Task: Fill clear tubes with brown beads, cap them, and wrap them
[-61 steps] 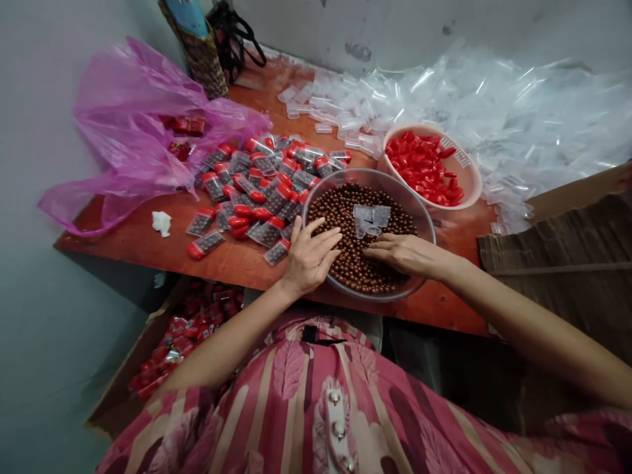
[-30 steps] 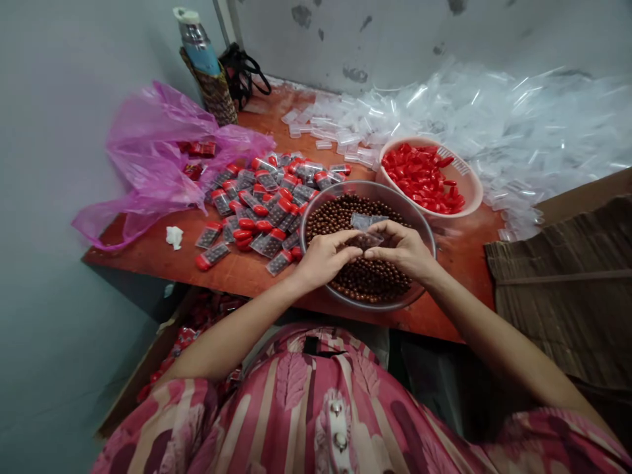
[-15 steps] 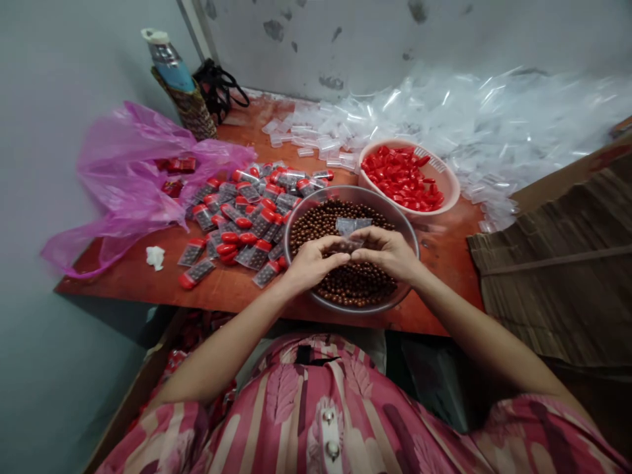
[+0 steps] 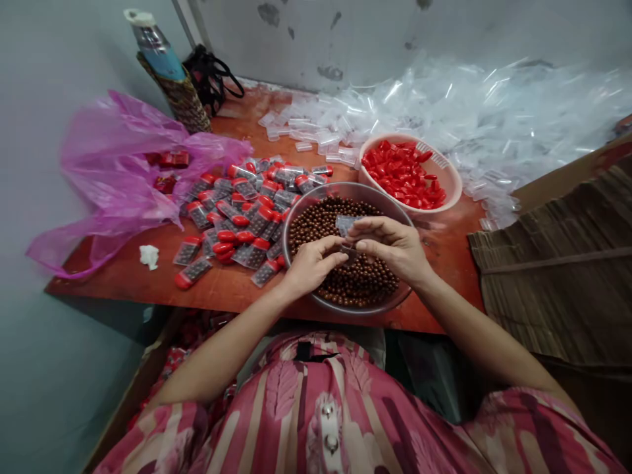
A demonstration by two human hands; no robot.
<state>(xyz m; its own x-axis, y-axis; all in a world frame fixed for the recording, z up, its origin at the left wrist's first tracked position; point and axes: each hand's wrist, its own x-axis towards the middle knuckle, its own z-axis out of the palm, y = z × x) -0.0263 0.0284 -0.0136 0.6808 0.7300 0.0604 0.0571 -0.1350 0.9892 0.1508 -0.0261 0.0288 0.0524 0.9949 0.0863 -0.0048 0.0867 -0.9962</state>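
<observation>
My left hand is over the steel bowl, its thumb and fingers pinched on a small clear plastic container. Close against that container, my right hand has its fingers curled toward the thumb; what they hold, if anything, is hidden. Under both hands, round brown beads fill much of the bowl. Another clear container lies on the beads just beyond the fingertips. Left of the bowl lies a heap of filled containers with red caps.
Behind the bowl stands a pink basket of loose red caps. Clear containers are piled along the wall. A purple plastic bag, a flask and a white scrap are at left; stacked brown cardboard is at right.
My right hand has risen and shifted slightly right, its fingers now lifted farther from the thumb. My left hand keeps its pinch in nearly the same place. The view has tilted slightly.
</observation>
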